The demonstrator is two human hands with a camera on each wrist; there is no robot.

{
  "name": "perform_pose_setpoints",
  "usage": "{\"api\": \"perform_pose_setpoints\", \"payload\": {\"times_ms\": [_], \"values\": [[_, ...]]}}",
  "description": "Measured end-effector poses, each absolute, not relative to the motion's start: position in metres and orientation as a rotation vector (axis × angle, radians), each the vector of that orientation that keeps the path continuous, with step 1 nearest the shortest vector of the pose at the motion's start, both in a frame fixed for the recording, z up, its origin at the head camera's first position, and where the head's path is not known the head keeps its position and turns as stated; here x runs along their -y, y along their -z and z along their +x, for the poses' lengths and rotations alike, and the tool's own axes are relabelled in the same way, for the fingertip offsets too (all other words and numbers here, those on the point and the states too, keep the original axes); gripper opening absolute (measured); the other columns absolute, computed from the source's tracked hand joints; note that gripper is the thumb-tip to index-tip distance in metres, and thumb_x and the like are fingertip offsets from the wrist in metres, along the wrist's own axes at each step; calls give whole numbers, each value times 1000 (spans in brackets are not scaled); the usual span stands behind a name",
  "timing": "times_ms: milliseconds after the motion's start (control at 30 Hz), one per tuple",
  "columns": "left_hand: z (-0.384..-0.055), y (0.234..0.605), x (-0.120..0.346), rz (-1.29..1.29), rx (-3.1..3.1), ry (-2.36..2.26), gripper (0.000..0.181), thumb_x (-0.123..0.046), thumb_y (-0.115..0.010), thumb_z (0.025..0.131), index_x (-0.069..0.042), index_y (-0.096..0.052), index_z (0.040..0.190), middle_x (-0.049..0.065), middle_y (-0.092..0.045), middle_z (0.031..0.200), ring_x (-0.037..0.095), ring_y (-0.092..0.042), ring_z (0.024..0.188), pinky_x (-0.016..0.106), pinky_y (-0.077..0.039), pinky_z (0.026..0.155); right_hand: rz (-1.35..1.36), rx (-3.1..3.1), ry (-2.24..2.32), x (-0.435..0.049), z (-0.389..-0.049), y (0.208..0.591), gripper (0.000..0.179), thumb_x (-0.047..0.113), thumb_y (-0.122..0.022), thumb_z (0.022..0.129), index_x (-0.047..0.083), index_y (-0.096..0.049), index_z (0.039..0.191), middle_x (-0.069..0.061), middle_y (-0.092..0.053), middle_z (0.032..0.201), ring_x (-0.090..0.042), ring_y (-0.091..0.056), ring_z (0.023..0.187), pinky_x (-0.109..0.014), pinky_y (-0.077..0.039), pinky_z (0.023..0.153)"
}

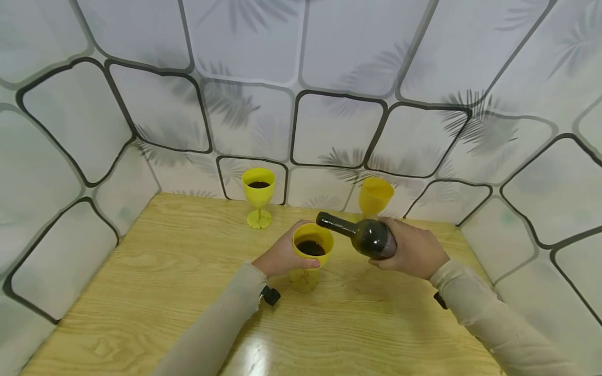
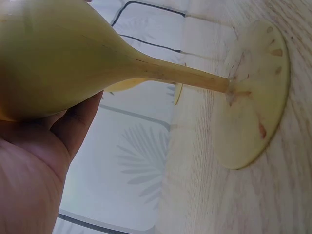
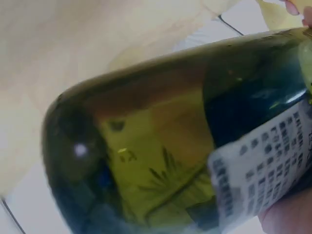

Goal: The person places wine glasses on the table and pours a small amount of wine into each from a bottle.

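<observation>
My left hand [image 1: 281,253] grips the bowl of a yellow goblet [image 1: 324,259], thumb across its near side. Dark liquid [image 1: 310,248] fills the lower part of the bowl. In the left wrist view the goblet's round foot [image 2: 253,97] is at the tabletop. A dark green wine bottle [image 1: 371,237] is tipped on its side in my right hand [image 1: 416,248], which holds its body. Its neck points left, with the mouth over the goblet's far rim in the head view. The right wrist view shows the bottle's base end and a printed white label [image 3: 263,165].
Behind my left hand stands a second yellow goblet [image 1: 258,196] with dark liquid inside. A third yellow goblet [image 1: 375,193] is behind the bottle, its lower part hidden. Patterned cloth walls [image 1: 338,130] enclose the wooden table [image 1: 188,261] at the back and sides.
</observation>
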State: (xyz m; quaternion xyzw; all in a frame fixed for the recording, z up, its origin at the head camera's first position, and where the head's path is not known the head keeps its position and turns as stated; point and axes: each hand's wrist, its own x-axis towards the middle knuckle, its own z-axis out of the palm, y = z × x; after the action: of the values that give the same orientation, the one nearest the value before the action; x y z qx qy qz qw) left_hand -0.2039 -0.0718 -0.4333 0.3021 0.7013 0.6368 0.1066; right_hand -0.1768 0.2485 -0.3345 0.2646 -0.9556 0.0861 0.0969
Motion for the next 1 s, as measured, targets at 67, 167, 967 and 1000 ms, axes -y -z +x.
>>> {"api": "perform_pose_setpoints", "payload": {"times_ms": [67,167,967,1000], "values": [[-204,433,71,888,-2074,-1872,81,-19,-90,80,-20,-43,146,0,-54,139,21,-54,124,46,-41,112,741,2819,-366,-251,-176,341,82,51,-93,70,17,-58,136,-4,-74,113,-25,-73,91,-50,-59,67],[-203,433,71,884,-2076,-1871,81,-20,-91,80,-19,-43,146,1,-54,139,22,-54,125,49,-40,113,686,2783,-509,-253,-175,351,82,49,-92,72,14,-56,137,-8,-74,112,-29,-73,91,-53,-59,71],[-205,434,71,875,-2051,-1882,85,-18,-91,80,-16,-41,148,4,-53,139,42,-49,130,62,-34,114,167,2193,-1240,-278,-172,413,77,-2,-89,65,-4,-56,134,12,-68,111,2,-60,98,-19,-43,88],[-205,435,71,875,-2054,-1880,85,-18,-91,80,-16,-41,148,4,-53,139,39,-50,129,61,-35,114,151,2170,-1259,-279,-172,415,78,-3,-88,65,-4,-56,136,18,-66,112,1,-60,99,-19,-43,89]]}}
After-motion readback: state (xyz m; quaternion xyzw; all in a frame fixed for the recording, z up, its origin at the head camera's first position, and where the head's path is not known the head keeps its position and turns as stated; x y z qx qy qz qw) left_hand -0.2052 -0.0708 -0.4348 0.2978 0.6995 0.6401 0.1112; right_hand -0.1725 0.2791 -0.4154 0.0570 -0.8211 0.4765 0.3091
